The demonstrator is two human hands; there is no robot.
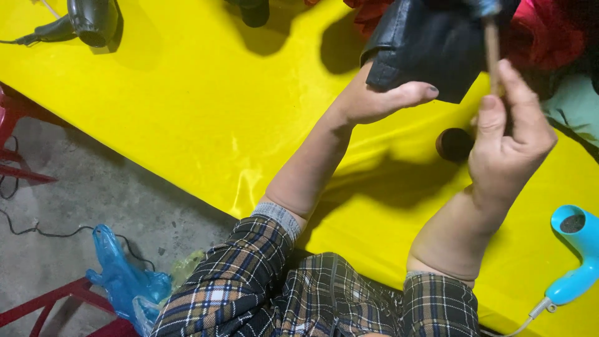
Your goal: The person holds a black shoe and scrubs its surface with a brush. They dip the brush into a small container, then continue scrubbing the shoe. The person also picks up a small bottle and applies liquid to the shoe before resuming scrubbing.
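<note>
Black leather piece point(430, 43) sits at twelve o'clock above the yellow surface point(187, 106), your left hand point(380, 93) clasping its lower edge; your right hand point(508, 143) pinches a thin wooden stick point(492, 50) upright beside it.

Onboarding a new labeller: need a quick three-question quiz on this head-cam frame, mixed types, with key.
1. True or false: the left hand holds up a black leather item.
2. What does the right hand grip?
A. a thin brown stick-like handle
B. the blue hair dryer
C. the small round tin
3. Fill in: the black hair dryer lies on the ____ table cover.

Key: 1 true; 2 A; 3 yellow.
</note>
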